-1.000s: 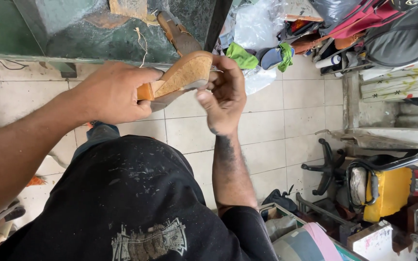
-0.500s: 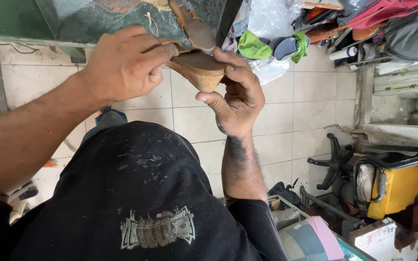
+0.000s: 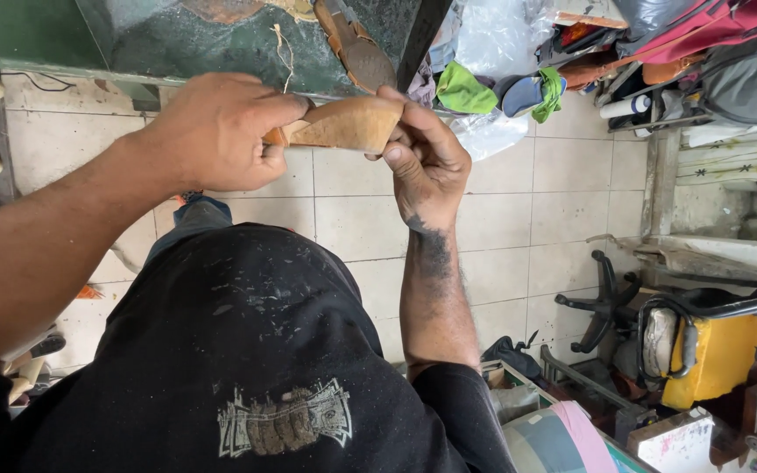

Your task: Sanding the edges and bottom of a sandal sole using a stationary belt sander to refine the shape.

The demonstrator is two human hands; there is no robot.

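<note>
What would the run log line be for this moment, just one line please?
left hand: grips tan shoe sole | right hand: pinches its other end | held above tiled floor

Both forearms raised in front of the chest, converging. Left hand (image 3: 212, 131) closed in a loose fist, knuckles up, thumb tucked toward the right. Right hand (image 3: 427, 158) palm inward, fingers curled, thumb pressed forward. Right wrist bent; dark smudge along the inner forearm.

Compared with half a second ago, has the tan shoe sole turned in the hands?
Yes. The tan shoe sole now shows its pale face, held below the green worktable's edge by the left hand and right hand.
</note>
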